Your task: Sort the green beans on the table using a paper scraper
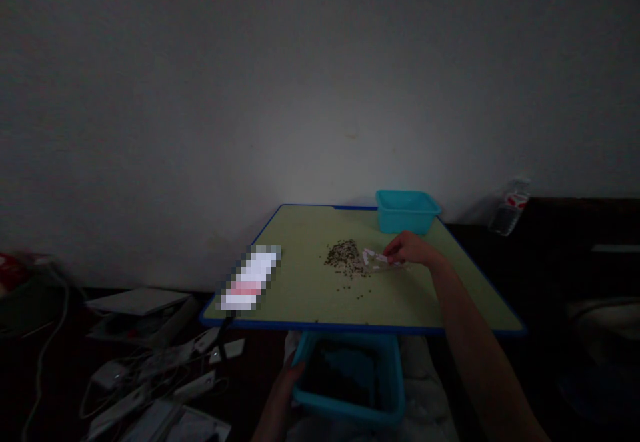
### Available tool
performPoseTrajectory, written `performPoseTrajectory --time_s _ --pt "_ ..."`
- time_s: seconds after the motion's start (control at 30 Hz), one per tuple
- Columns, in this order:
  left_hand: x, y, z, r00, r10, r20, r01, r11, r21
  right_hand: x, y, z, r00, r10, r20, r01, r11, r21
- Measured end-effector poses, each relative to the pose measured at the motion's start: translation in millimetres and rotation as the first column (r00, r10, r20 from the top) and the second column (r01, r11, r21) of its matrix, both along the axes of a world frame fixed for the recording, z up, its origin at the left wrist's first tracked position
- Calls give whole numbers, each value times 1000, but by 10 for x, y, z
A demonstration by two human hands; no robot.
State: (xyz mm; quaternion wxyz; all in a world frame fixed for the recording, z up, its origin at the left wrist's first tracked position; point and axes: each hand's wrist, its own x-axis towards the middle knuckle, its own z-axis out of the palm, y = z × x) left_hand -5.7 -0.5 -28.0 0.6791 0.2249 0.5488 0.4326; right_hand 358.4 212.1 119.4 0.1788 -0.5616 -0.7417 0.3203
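Note:
My right hand [404,249] is closed on the edge of a thin, see-through sheet with white and pinkish marks [373,258], low over the table. Its exact kind is hard to make out in the dim light. Touching or just beside its left end lies a loose heap of small dark, seed-like grains [344,255], with a few scattered nearer the front edge. Below that edge, my left hand [289,382] grips the left rim of a blue plastic basin [396,375] on my lap. Dark material covers part of its bottom.
A second blue basin [407,214] stands at the back right of the blue-edged table [300,229]. On the table's left is a blurred bright screen [250,279] with a cable. Cords and power strips [195,385] clutter the lower left; a plastic bottle [510,209] leans at right.

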Motion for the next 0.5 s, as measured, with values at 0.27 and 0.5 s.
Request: performPoseTrajectory --time_s 0.27,0.5 --pt "49 42 1 999 38 -4 -38 999 -26 -16 -18 -4 999 18 -38 -21 997 -76" --pt "46 -1 31 1000 21 -18 -22 999 -27 4 -34 10 996 44 -84 -52 994 -94"
